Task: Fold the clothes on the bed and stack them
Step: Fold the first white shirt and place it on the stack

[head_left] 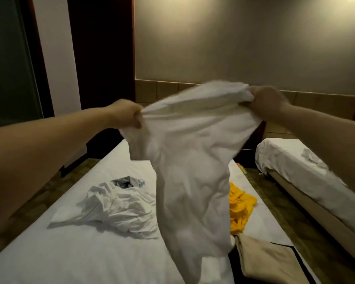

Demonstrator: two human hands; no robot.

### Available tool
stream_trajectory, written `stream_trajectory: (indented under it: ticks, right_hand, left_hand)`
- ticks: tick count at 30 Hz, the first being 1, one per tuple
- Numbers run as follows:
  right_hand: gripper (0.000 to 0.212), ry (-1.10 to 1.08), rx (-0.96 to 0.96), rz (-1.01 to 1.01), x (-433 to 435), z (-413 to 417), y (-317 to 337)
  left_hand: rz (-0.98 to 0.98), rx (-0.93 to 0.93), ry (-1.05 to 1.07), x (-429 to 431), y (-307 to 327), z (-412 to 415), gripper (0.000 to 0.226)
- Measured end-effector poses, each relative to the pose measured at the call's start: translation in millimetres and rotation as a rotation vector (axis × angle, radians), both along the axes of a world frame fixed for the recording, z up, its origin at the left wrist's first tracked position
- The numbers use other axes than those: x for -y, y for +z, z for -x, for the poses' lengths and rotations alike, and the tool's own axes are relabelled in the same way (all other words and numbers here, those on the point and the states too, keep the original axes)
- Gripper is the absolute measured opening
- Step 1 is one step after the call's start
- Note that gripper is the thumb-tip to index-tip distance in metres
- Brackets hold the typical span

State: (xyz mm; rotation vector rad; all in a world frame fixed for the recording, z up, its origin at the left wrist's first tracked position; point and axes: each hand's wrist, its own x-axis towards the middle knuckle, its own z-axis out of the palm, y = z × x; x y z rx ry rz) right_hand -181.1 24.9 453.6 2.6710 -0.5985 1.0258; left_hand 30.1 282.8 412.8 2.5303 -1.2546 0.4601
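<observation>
Over the bed (70,253) a white garment (193,160) hangs in the air between the two hands, stretched out at its top edge and drooping in soft folds, with its lower end reaching down to the sheet. The left hand (129,115) grips one upper corner in a closed fist, with the cloth bunched inside it. The right hand (264,103), a little higher and blurred, clutches the opposite corner, fingers curled round a wad of fabric. Both arms are held out in front, well apart. On the sheet below, to the left of the hanging garment, lies a crumpled white heap (115,208) with a dark printed patch showing at its far side. To the right, partly hidden behind the hanging cloth, lies a yellow garment (240,203), and nearer, at the bed's right edge, a beige cloth (262,261) rests over something black. A second bed (285,160) with a white sheet stands to the right across a strip of floor.
</observation>
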Motion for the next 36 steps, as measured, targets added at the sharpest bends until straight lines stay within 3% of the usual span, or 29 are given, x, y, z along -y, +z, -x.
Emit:
stream_trajectory:
  ticks: [2, 4, 6, 11, 14, 19, 23, 25, 26, 28, 29, 31, 36]
  right_hand:
    - [0.03, -0.015, -0.065, -0.054, 1.3, 5.4, 4.6]
    - [0.04, 0.044, -0.122, -0.098, 0.4, 14.4, 18.9]
    - [0.052, 0.104, -0.075, -0.081, -5.6, 24.8, 34.0]
    - [0.04, 0.154, -0.011, -0.058, -7.8, 27.0, 44.4]
    - [0.05, 0.178, 0.004, -0.114, -6.4, 28.1, 31.4]
    - [0.034, 0.235, 0.034, -0.272, -7.4, 25.7, 13.8]
    - [0.021, 0.267, -0.024, -0.486, -13.1, 31.1, 16.2]
    - [0.032, 0.337, -0.124, -0.756, -23.3, 42.7, 23.5]
    - [0.052, 0.372, -0.194, -0.907, -25.1, 47.8, 26.9]
    - [0.091, 0.378, -0.344, -0.992, -19.9, 53.0, 30.4]
    - [0.101, 0.361, -0.414, -0.992, -17.5, 53.3, 29.9]
    - [0.104, 0.29, -0.539, -0.972, -15.5, 50.5, 26.7]
    - [0.1, 0.191, -0.677, -0.99, -14.0, 35.3, 9.8]
  left_hand:
    - [-0.079, -0.046, 0.01, 3.3, 0.2, 4.8, 0.026]
    - [-0.059, -0.067, -0.007, 4.2, 1.3, 7.4, 0.023]
    - [-0.008, -0.048, -0.022, 2.3, 2.4, 9.8, 0.023]
    - [0.034, 0.05, -0.016, -1.0, 14.6, 18.2, 0.021]
    - [0.034, 0.089, 0.0, -5.1, 18.9, 22.8, 0.011]
    - [0.041, 0.125, 0.093, -7.0, 20.9, 21.4, 0.023]
    - [0.062, 0.017, 0.088, -11.9, 15.9, 19.0, 0.017]
    - [0.173, -0.074, 0.079, -15.8, 15.6, 21.1, 0.017]
    - [0.207, -0.131, 0.069, -18.3, 16.1, 22.7, 0.019]
    - [0.179, -0.292, 0.02, -25.6, 18.7, 22.9, 0.02]
    - [0.126, -0.376, -0.011, -29.9, 19.8, 24.0, 0.019]
    - [0.003, -0.499, -0.045, -36.5, 19.7, 24.8, 0.015]
    - [-0.171, -0.586, -0.028, -32.1, 7.3, 17.4, 0.017]
